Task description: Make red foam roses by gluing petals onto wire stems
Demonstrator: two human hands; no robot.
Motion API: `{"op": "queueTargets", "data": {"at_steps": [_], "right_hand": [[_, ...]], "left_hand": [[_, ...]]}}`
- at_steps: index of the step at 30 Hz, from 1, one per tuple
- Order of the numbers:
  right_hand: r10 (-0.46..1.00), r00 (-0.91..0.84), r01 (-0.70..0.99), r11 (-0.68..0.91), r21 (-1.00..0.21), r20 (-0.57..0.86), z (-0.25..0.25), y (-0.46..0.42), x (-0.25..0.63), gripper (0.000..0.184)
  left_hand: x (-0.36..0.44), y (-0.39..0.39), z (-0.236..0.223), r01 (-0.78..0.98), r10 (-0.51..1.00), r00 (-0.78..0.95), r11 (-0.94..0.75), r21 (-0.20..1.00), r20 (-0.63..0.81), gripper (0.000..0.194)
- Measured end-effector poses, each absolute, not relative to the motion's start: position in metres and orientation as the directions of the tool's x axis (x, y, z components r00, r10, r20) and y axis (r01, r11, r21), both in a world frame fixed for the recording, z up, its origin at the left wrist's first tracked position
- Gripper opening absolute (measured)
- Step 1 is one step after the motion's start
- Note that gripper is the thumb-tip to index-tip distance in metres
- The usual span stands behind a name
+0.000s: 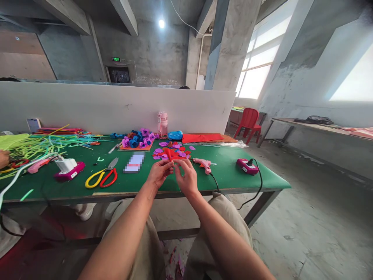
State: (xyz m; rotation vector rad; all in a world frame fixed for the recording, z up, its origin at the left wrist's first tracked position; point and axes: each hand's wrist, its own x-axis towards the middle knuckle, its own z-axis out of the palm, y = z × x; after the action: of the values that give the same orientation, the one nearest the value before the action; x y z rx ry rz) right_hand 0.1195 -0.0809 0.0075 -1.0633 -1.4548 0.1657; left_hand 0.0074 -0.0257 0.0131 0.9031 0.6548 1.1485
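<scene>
Between my two hands, above the front part of the green table (224, 182), is a red paper petal (168, 153) rolled to a narrow base. My left hand (159, 171) pinches that base from the left. The fingers of my right hand (186, 175) are closed at the same spot from the right; whether they grip the petal or a thin stem is too small to tell. Just beyond my hands lie loose red and purple paper petals (188, 152). A pink glue gun (203, 165) rests on the table right of my right hand.
Scissors with yellow and red handles (103, 177), a phone (134, 162) and finished paper flowers (139, 139) lie to the left. Red paper sheets (204, 137) and a pink bottle (162, 124) stand behind. A purple power socket (247, 166) trails a cable. Another person's hand (4, 158) is far left.
</scene>
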Motion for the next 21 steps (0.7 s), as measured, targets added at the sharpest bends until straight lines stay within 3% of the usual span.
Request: {"op": "queueTargets", "data": {"at_steps": [2,5,9,12,21], "right_hand": [[0.688,0.292,0.388,0.550,-0.740,0.665,0.007,-0.076,0.123,0.019],[0.773,0.413,0.145,0.466,-0.873,0.481,0.001,-0.066,0.131,0.023],[0.888,0.332,-0.086,0.365,-0.927,0.319,-0.004,-0.058,0.136,0.030],[0.934,0.249,-0.151,0.299,-0.942,0.256,-0.005,-0.058,0.135,0.033],[0.936,0.261,-0.239,0.298,-0.924,0.234,-0.001,-0.061,0.134,0.029]], "left_hand": [[0.006,-0.025,0.015,-0.465,0.948,0.319,0.174,0.868,-0.019,0.025],[0.005,-0.025,0.016,-0.448,0.938,0.345,0.199,0.872,-0.037,0.021],[0.005,-0.025,0.014,-0.445,0.932,0.361,0.188,0.875,-0.016,0.022],[0.006,-0.024,0.012,-0.443,0.931,0.364,0.171,0.880,0.002,0.022],[0.009,-0.029,0.013,-0.383,0.898,0.439,0.187,0.904,0.000,0.023]]}}
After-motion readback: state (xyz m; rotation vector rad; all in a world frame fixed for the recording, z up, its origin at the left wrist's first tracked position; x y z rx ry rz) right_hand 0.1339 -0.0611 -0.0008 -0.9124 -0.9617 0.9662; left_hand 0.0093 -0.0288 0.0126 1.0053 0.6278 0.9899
